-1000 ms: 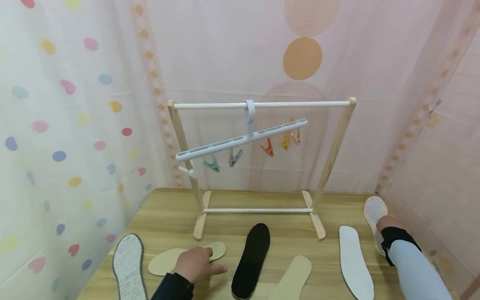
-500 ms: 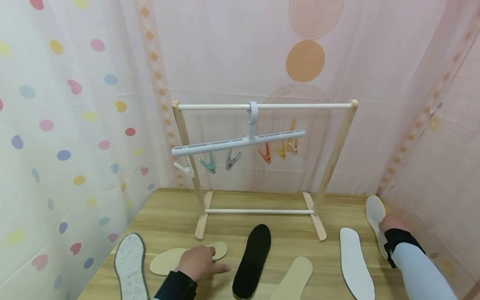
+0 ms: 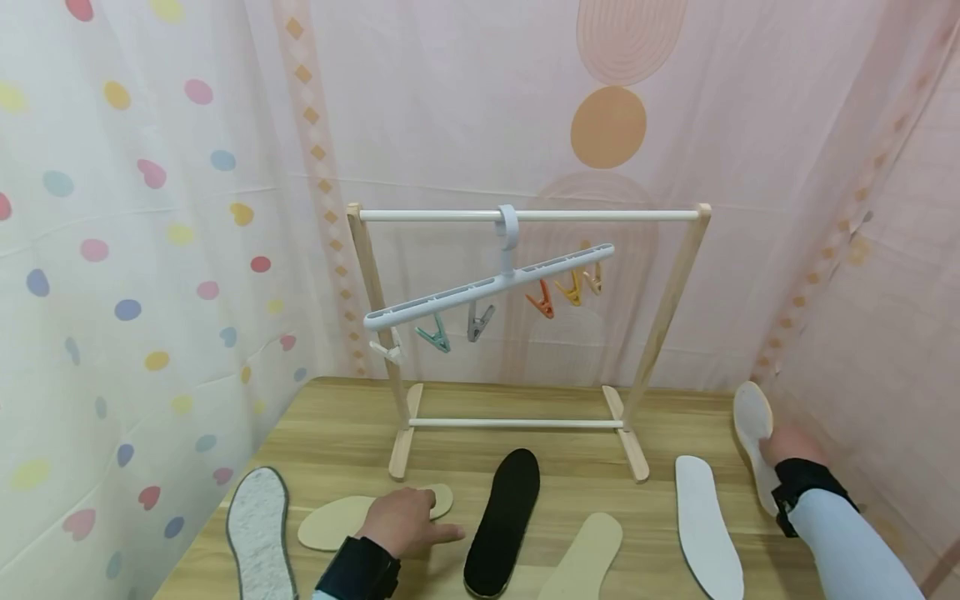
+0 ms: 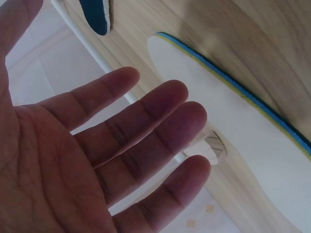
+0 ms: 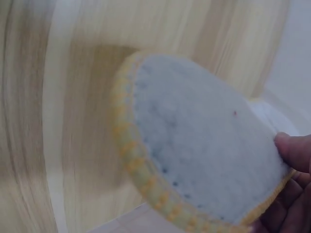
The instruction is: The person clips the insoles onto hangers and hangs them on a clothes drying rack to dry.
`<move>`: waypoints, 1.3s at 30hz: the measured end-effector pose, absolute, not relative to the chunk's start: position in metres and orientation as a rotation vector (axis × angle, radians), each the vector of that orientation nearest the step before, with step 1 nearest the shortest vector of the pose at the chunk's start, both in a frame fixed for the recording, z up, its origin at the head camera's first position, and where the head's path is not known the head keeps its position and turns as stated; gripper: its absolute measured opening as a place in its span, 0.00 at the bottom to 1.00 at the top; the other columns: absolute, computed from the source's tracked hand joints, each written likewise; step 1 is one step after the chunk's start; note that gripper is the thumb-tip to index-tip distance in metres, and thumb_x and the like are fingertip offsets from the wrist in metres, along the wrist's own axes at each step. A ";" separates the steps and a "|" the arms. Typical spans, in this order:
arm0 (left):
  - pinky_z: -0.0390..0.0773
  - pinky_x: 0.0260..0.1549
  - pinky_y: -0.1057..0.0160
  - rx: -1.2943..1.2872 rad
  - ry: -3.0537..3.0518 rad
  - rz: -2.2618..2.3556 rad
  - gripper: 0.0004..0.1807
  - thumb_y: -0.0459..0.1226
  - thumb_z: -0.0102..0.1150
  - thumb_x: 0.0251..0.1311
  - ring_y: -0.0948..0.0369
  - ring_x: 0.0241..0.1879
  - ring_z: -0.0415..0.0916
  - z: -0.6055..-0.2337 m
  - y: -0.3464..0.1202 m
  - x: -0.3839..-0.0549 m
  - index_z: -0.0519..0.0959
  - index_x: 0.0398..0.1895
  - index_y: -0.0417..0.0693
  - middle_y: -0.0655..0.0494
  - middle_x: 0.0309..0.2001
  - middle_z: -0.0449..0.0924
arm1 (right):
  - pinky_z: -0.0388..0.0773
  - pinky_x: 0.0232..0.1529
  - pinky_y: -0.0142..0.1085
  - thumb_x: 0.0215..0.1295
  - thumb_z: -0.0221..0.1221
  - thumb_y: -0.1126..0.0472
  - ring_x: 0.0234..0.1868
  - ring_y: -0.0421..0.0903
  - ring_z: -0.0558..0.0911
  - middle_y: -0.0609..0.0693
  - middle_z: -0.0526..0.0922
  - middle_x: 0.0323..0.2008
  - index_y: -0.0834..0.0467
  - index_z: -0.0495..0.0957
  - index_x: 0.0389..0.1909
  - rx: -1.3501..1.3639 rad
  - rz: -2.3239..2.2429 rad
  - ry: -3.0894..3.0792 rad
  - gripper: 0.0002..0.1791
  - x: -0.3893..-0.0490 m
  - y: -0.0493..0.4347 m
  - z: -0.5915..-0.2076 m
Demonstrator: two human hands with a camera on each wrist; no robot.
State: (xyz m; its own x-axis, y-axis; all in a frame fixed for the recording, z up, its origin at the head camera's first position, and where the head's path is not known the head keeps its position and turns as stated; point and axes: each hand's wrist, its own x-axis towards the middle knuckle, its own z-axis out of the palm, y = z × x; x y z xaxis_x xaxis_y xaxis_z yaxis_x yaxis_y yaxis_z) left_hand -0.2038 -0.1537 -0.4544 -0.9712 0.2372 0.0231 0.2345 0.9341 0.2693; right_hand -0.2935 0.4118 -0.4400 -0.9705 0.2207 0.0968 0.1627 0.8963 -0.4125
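Yellow-rimmed insole [image 5: 199, 131], pinched by right hand [image 3: 798, 447] near table [image 3: 675, 417] edge at three o'clock, points lengthwise toward eleven-thirty; left hand [image 3: 402, 521] relaxed, fingers extended.

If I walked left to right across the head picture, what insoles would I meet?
Grey insole, cream insole partly hidden by left hand, black insole, second cream insole, white insole, pale insole in right hand.
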 end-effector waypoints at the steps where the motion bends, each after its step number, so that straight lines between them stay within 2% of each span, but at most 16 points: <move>1: 0.75 0.24 0.50 0.375 3.079 0.419 0.30 0.62 0.70 0.47 0.52 0.25 0.76 -0.454 -0.153 -0.204 0.80 0.29 0.43 0.51 0.25 0.77 | 0.74 0.35 0.52 0.63 0.54 0.66 0.29 0.59 0.76 0.65 0.76 0.25 0.73 0.74 0.26 -0.290 0.606 -2.920 0.12 -0.293 0.412 -0.440; 11: 0.73 0.22 0.52 0.383 3.069 0.404 0.29 0.63 0.69 0.47 0.56 0.22 0.72 -0.453 -0.151 -0.208 0.76 0.24 0.47 0.54 0.22 0.73 | 0.67 0.24 0.41 0.68 0.52 0.63 0.23 0.52 0.72 0.56 0.71 0.20 0.65 0.71 0.20 -0.206 0.597 -2.926 0.16 -0.296 0.409 -0.438; 18: 0.74 0.23 0.52 0.396 3.068 0.396 0.29 0.63 0.68 0.48 0.55 0.23 0.73 -0.453 -0.147 -0.208 0.79 0.28 0.46 0.52 0.24 0.76 | 0.74 0.30 0.48 0.68 0.50 0.63 0.28 0.56 0.76 0.64 0.77 0.26 0.73 0.73 0.31 -0.234 0.700 -2.953 0.15 -0.293 0.401 -0.439; 24: 0.74 0.22 0.52 0.389 3.071 0.400 0.30 0.63 0.69 0.47 0.56 0.23 0.73 -0.453 -0.145 -0.209 0.80 0.28 0.44 0.52 0.23 0.77 | 0.73 0.28 0.47 0.67 0.49 0.63 0.27 0.56 0.75 0.63 0.76 0.25 0.72 0.73 0.28 -0.231 0.744 -2.882 0.15 -0.284 0.391 -0.439; 30: 0.74 0.23 0.52 0.415 3.078 0.423 0.31 0.63 0.69 0.47 0.54 0.23 0.74 -0.453 -0.142 -0.210 0.81 0.29 0.42 0.50 0.24 0.78 | 0.76 0.31 0.53 0.68 0.49 0.64 0.30 0.59 0.78 0.69 0.78 0.31 0.78 0.73 0.37 -0.223 0.756 -2.840 0.17 -0.274 0.376 -0.438; 39: 0.76 0.25 0.52 0.418 3.063 0.443 0.32 0.62 0.69 0.48 0.54 0.26 0.76 -0.448 -0.140 -0.212 0.82 0.34 0.41 0.50 0.28 0.80 | 0.74 0.28 0.53 0.70 0.51 0.64 0.28 0.62 0.79 0.68 0.79 0.28 0.72 0.75 0.31 -0.163 0.700 -2.685 0.14 -0.261 0.363 -0.443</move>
